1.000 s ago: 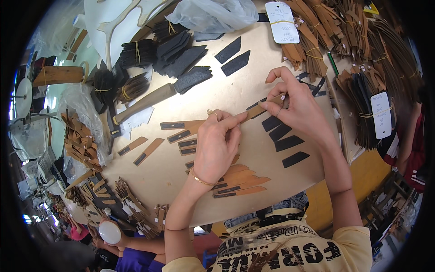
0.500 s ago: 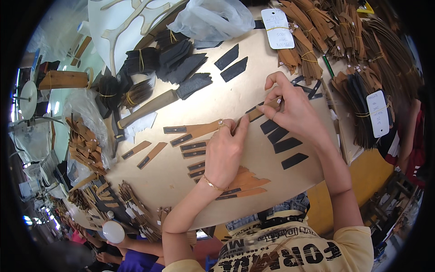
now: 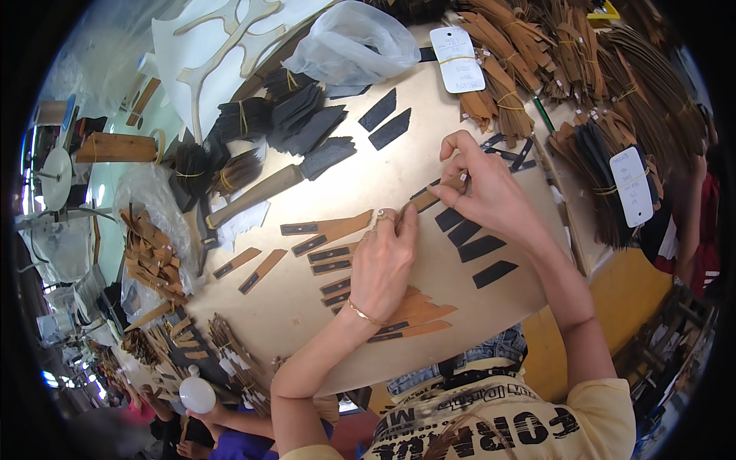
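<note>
Between my two hands a brown leather strip [image 3: 423, 201] slants over the board. My left hand [image 3: 381, 264] is closed, thumb and forefinger pressed on its lower end. My right hand [image 3: 488, 190] pinches the upper end, near a small white tag; its other fingers are curled. Black cut pieces [image 3: 464, 231] lie under and beside my right hand. Left of my left hand, brown strips with dark inlaid ends [image 3: 326, 254] lie in a column, partly covered by the hand. More brown strips [image 3: 418, 310] fan out below my wrist. What my left fingertips cover is hidden.
A wooden-handled hammer [image 3: 264, 192] lies left, beside black piece stacks [image 3: 307, 123]. A clear plastic bag [image 3: 345, 46] sits at the back. Bundled brown strips [image 3: 498, 69] with a white tag [image 3: 458, 61] crowd the far right. Another person's hand [image 3: 203, 414] shows lower left.
The view has shifted slightly. Both hands keep their hold on the brown strip, with hardly any movement; the pieces on the board lie as before.
</note>
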Demonstrator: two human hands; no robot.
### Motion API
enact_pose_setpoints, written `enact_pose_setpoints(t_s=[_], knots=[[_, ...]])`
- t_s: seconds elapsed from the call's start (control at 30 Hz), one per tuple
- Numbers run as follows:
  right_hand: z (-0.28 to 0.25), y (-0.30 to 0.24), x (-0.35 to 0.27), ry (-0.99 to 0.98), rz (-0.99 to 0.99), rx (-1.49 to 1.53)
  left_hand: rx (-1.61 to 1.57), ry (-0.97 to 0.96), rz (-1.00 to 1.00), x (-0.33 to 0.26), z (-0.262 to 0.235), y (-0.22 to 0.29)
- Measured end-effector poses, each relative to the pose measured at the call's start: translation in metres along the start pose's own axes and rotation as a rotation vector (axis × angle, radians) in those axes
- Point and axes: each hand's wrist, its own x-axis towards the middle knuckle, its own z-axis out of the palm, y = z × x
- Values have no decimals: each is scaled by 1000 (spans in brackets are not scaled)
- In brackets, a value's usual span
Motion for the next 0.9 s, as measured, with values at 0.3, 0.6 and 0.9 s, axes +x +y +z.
enact_pose_setpoints(t_s=[0.3, 0.6, 0.9], knots=[[-1, 6, -19, 170, -186, -33, -25, 40, 5, 2, -1, 4], [3, 13, -14, 214, -79, 55, -35, 28, 1, 3, -1, 2], [3, 12, -11, 209, -12, 97, -51, 8, -16, 3, -3, 3]])
